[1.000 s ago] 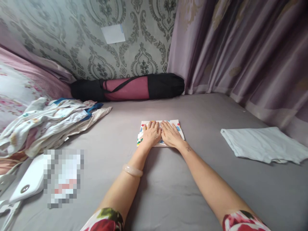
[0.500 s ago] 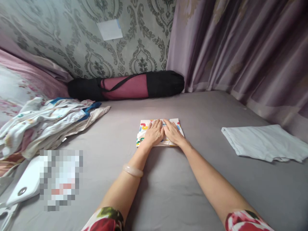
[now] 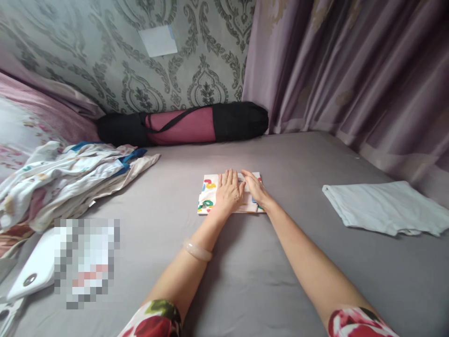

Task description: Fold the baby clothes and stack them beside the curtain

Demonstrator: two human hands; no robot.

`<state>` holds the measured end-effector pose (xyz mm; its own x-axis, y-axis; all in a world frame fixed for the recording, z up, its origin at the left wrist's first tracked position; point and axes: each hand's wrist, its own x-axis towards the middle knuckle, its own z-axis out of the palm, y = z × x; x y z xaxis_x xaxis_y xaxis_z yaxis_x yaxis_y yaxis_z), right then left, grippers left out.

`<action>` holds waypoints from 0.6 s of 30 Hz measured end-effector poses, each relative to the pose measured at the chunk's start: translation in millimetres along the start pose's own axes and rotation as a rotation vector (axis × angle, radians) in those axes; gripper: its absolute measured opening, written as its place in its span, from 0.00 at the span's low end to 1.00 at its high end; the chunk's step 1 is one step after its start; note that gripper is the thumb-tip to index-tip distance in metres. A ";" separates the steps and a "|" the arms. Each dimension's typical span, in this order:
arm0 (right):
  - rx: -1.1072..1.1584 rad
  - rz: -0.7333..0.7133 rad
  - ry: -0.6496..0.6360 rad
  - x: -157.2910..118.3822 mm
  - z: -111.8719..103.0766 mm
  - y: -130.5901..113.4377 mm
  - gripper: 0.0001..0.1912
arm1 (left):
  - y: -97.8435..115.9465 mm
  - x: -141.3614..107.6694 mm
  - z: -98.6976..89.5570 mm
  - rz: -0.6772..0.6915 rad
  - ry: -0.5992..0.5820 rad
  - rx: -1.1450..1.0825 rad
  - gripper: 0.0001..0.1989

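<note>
A folded white garment (image 3: 208, 193) with a colourful print lies as a flat rectangle in the middle of the bed. My left hand (image 3: 230, 192) rests palm down across its middle, fingers stretched out. Beside it, my right hand (image 3: 257, 191) touches the garment's right part, tilted onto its edge with the fingers extended. Neither hand grips anything. Part of the cloth is hidden beneath both hands.
On the grey bed sheet (image 3: 291, 168), a folded pale cloth (image 3: 379, 208) lies at right. Heaped clothes (image 3: 80, 173) and a white device (image 3: 38, 267) are at left, near a blurred-out patch. A black and maroon long bag (image 3: 185, 125) runs along the wall.
My left hand has slid slightly right over the garment. The right hand has shifted right and turned from lying flat onto its edge, towards the garment's right side.
</note>
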<state>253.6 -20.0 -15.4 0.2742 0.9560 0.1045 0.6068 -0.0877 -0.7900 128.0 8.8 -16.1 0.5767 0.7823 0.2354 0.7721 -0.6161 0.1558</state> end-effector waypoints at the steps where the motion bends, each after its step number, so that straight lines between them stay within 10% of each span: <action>1: 0.001 0.004 0.000 0.1 0.3 0.0 0.30 | 0.3 -0.9 3.3 0.003 -0.015 0.005 0.30; 18: -0.404 -0.198 0.078 -11.4 4.6 -13.9 0.29 | -7.5 -1.2 -9.4 -0.115 -0.016 0.000 0.28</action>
<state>238.5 -28.4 -8.4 0.1695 0.9426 0.2878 0.8913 -0.0220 -0.4529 119.0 11.7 -8.6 0.4881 0.8494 0.2005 0.8336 -0.5218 0.1812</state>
